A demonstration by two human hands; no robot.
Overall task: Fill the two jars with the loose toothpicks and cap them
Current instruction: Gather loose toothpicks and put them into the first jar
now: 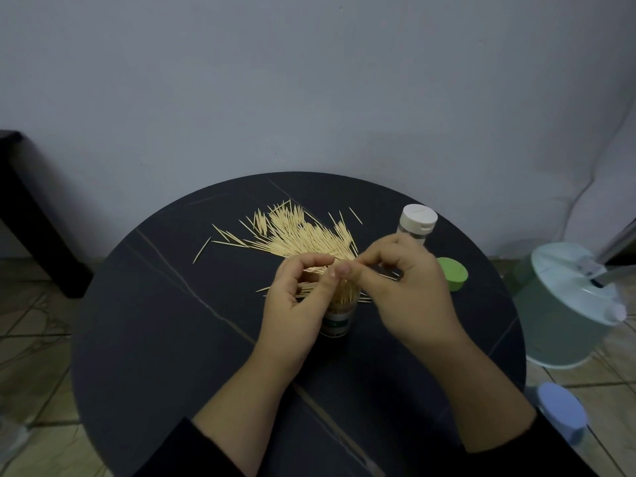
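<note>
Head view: a grey wall backs a round dark table (155,339) with thin pale veins, standing on a tiled floor. A pale green lidded bin (568,321) sits on the floor to the right, and dark furniture (27,208) stands at the left edge. The loose toothpicks (303,235) fan out across the far half of the table. In front of them the left hand (292,304) curls its fingers round a small bundle (306,289) of picks, and the right hand (406,290) pinches a few more between thumb and forefinger. Both hands meet over the open jar (339,318), which is packed with upright picks and partly hidden by the fingers. Behind the right hand stands the capped jar (416,223), its white cap on. A green lid (452,273) lies just beside that hand.
</note>
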